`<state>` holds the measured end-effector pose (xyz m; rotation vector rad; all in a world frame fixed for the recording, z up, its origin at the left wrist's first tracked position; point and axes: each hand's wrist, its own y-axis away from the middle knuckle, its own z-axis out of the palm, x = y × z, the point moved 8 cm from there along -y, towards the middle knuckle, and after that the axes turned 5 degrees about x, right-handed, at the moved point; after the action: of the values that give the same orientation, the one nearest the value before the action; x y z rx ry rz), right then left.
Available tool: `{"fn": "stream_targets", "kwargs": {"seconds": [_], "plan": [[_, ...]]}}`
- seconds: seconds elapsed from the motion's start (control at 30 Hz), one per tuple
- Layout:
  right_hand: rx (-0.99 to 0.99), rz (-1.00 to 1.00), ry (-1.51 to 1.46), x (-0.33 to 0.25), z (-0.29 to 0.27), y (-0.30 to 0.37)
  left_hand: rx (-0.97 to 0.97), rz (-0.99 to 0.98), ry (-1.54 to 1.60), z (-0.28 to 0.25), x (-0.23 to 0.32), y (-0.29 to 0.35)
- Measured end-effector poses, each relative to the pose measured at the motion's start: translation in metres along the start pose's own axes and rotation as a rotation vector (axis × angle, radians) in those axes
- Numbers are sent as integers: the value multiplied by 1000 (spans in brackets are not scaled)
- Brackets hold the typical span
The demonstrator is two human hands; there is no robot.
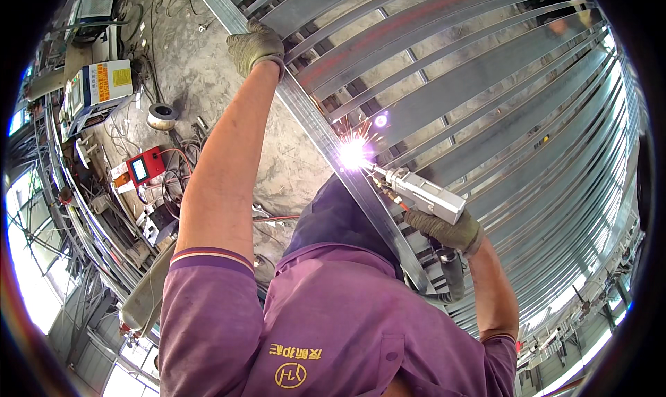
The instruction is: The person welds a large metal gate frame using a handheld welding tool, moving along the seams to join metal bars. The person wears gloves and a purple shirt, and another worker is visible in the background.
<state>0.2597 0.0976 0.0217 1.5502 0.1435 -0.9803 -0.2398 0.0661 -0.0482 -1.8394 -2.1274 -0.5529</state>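
Observation:
My left hand [255,50], in a grey-green knit work glove, is closed over the upper end of a long metal rail [312,112]. That rail runs slantwise down past my body, and many flat grey metal bars [388,57] meet it from the right. A silver, box-bodied welding gun [427,194] is held in my gloved right hand [447,232], its fingers wrapped round the grip. At the gun's nozzle a bright white-violet arc with sparks [354,153] burns on the rail, where glare hides the joint itself. Dark cloth covers my thigh below the rail.
On the left stand a white-and-blue machine [100,88] with coloured labels and a red box with a small screen [144,166]. A wire spool [162,116] lies on the concrete floor [208,57] among loose cables. Stacked metal lengths [83,216] line the far left.

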Motion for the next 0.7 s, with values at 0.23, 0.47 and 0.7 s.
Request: {"fn": "stream_targets", "kwargs": {"seconds": [0.23,0.47,0.7], "plan": [[13,68,39,4,-3,5,26,-15,35,1,-2,-1],[-8,168,79,2,-4,11,-8,3,-1,1,-1,-2],[-14,80,53,5,-3,11,-18,-10,-1,-1,2,2]]}}
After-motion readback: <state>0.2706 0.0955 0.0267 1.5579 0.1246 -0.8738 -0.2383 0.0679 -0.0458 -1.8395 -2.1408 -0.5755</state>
